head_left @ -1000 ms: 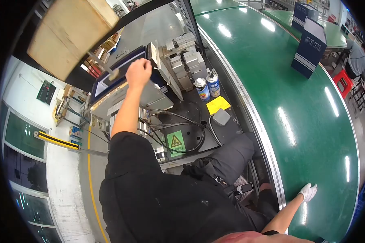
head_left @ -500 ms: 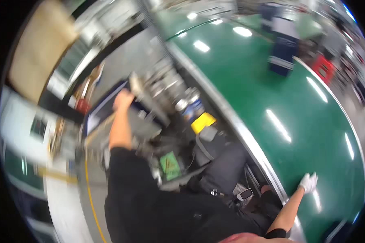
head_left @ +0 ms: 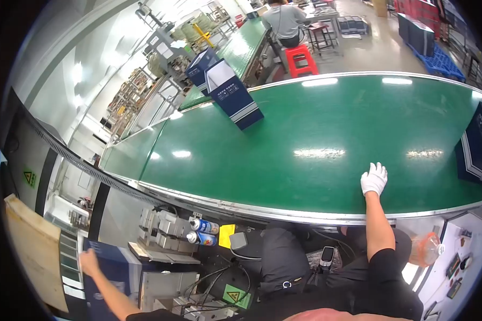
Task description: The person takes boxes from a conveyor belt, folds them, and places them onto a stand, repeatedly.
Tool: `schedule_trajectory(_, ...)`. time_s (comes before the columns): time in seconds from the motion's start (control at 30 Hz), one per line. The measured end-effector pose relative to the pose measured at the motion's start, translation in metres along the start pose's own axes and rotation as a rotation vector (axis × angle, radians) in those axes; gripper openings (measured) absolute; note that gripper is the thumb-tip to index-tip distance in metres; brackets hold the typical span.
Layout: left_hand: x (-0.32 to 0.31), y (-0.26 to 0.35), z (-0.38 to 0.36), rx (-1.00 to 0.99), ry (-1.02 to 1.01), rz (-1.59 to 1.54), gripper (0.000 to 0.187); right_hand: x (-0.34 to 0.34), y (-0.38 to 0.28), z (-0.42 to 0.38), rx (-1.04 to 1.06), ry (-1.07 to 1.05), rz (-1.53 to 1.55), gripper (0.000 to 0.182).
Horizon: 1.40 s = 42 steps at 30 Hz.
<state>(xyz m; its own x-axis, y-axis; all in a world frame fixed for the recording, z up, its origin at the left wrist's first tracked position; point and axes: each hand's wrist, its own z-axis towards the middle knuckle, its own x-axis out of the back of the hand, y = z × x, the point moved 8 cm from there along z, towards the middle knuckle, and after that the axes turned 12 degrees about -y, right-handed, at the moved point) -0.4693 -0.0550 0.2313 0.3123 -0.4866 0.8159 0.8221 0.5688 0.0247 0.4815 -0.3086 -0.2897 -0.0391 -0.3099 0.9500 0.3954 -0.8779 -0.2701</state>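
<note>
My bare left hand (head_left: 88, 262) is at the far left, its fingers closed over the upper edge of a dark blue cardboard box (head_left: 115, 267). That box stands beside a metal machine frame, and its lower part runs out of sight. My right hand (head_left: 374, 180), in a white glove, lies on the green conveyor belt (head_left: 284, 176) with its fingers spread and nothing in them. A blue box with white stripes (head_left: 234, 101) stands tilted in view on the far side of the belt, another blue box (head_left: 201, 68) behind it. One more blue box (head_left: 477, 144) sits at the belt's right end.
Two spray cans (head_left: 202, 232) and a yellow card (head_left: 226, 235) lie below the belt's metal edge. A plastic bottle (head_left: 426, 249) is right of my legs. Beyond the belt are a red stool (head_left: 301, 60), a seated person (head_left: 285, 24) and a blue pallet (head_left: 442, 61).
The view has swung round and sharpened, showing more of the hall. My left hand stays at the blue box; my gloved right hand remains on the belt.
</note>
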Motion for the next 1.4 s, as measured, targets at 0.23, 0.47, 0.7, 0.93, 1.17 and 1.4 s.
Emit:
schedule_trajectory(0.23,0.159,0.124,-0.043,-0.157,-0.014,-0.042,0.046,0.015,-0.016,-0.006,0.015,0.052,0.015,0.036)
schedule_trajectory(0.47,0.180,0.221,-0.020,-0.579,0.137,-0.526,0.034,0.023,-0.034,-0.016,0.047,-0.053,0.053,0.029)
schedule_trajectory(0.7,0.269,0.334,-0.077,-1.013,-0.388,-1.248,0.023,0.017,-0.037,-0.015,0.076,-0.021,0.188,0.035)
schedule_trajectory(0.93,0.111,0.460,-0.202,-0.705,-0.836,-2.002,0.023,0.019,-0.056,-0.024,0.087,-0.310,0.571,0.045)
schedule_trajectory(1.17,-0.047,0.555,-0.342,-0.396,-1.109,-2.071,0.025,0.004,-0.084,-0.020,0.150,-0.545,1.262,0.057)
schedule_trajectory(1.4,-0.042,0.554,-0.350,-0.421,-0.982,-2.054,0.028,0.167,-0.167,0.010,0.666,-0.274,1.529,0.065)
